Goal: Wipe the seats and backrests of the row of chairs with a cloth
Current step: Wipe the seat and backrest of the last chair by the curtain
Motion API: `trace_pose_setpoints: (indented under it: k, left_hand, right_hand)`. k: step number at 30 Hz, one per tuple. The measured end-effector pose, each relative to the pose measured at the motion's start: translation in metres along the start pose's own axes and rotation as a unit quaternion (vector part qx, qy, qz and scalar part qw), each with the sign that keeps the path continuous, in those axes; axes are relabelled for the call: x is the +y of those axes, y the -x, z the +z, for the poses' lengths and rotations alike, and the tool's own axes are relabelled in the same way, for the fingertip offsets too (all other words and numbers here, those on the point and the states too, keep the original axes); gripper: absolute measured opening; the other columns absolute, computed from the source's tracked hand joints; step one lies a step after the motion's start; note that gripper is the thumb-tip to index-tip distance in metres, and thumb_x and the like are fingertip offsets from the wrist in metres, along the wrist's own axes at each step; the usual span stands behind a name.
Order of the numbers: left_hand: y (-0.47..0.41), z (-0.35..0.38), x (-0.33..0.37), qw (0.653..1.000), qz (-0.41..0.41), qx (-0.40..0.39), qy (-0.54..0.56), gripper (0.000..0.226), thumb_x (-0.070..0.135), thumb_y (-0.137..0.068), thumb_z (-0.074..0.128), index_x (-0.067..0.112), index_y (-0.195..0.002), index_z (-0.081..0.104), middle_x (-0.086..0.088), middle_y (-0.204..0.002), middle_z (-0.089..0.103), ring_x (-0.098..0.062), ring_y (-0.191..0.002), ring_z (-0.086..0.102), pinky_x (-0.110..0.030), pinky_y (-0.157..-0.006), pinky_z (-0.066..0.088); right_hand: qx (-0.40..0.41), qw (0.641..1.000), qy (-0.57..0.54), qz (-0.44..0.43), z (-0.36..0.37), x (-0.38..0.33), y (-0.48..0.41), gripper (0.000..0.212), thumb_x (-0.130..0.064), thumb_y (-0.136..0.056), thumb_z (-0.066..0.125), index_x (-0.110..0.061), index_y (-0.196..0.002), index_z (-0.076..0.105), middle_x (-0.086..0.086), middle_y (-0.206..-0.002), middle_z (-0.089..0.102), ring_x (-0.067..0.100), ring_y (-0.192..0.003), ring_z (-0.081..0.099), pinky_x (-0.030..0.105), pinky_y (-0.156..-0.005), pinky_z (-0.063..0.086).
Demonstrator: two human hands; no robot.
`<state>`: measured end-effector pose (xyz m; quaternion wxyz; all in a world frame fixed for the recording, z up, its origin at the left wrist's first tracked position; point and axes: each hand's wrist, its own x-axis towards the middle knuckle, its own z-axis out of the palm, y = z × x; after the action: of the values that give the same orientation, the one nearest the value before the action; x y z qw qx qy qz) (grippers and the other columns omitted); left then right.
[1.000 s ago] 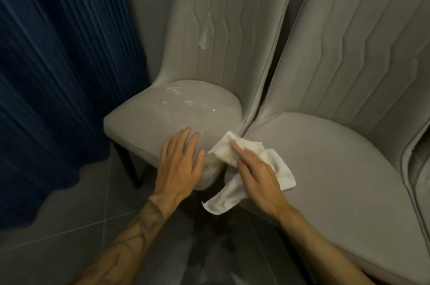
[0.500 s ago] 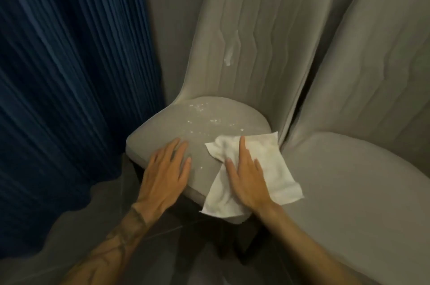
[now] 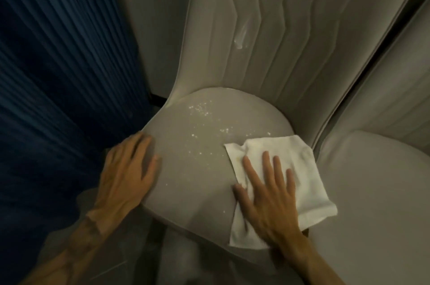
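Two chairs: the seat before me, and a second chair right of it. My one cloth lies on the seat's front right, pressed flat under my right hand, fingers straight and spread. My left hand rests flat on the seat's left edge, holding nothing. White specks dot the seat; one smear marks the backrest behind it.

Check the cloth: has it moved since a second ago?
Yes. The cloth, pressed under the right hand, has slid from the front right corner of the seat further onto it, toward the backrest.
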<state>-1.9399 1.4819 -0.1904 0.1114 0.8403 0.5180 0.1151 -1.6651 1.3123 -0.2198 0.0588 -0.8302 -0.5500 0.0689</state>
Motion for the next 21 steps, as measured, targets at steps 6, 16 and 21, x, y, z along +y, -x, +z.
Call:
trace_pose_setpoints:
  k: [6, 16, 21]
  left_hand:
    - [-0.017, 0.014, -0.023, 0.999, 0.023, 0.01, 0.026, 0.077, 0.06, -0.1, 0.019, 0.012, -0.157, 0.038, -0.013, -0.165, 0.034, -0.035, -0.149, 0.036, -0.052, -0.123, 0.027]
    - [-0.018, 0.032, -0.037, 0.996, 0.065, 0.012, 0.062, 0.076, 0.066, -0.103, 0.009, 0.02, -0.161, 0.028, -0.008, -0.167, 0.031, -0.03, -0.152, 0.031, -0.052, -0.125, 0.024]
    - [-0.018, 0.035, -0.037, 0.995, 0.076, 0.011, 0.059, 0.08, 0.068, -0.101, 0.004, 0.02, -0.162, 0.027, -0.007, -0.167, 0.031, -0.029, -0.153, 0.029, -0.051, -0.126, 0.023]
  right_hand:
    - [0.045, 0.99, 0.039, 0.126, -0.011, 0.019, -0.048, 0.06, -0.057, -0.102, 0.005, -0.043, -0.161, 0.005, -0.001, -0.171, 0.013, 0.023, -0.158, 0.01, 0.051, -0.126, 0.011]
    - [0.019, 0.998, 0.042, 0.034, 0.0, -0.018, 0.005, 0.056, -0.055, -0.105, 0.008, -0.046, -0.16, 0.003, -0.01, -0.172, 0.001, 0.015, -0.159, 0.0, 0.043, -0.128, 0.006]
    - [0.034, 0.989, 0.026, 0.144, -0.006, -0.025, -0.01, 0.058, -0.049, -0.108, 0.011, -0.033, -0.163, 0.001, 0.002, -0.172, 0.001, 0.023, -0.159, 0.002, 0.048, -0.128, 0.004]
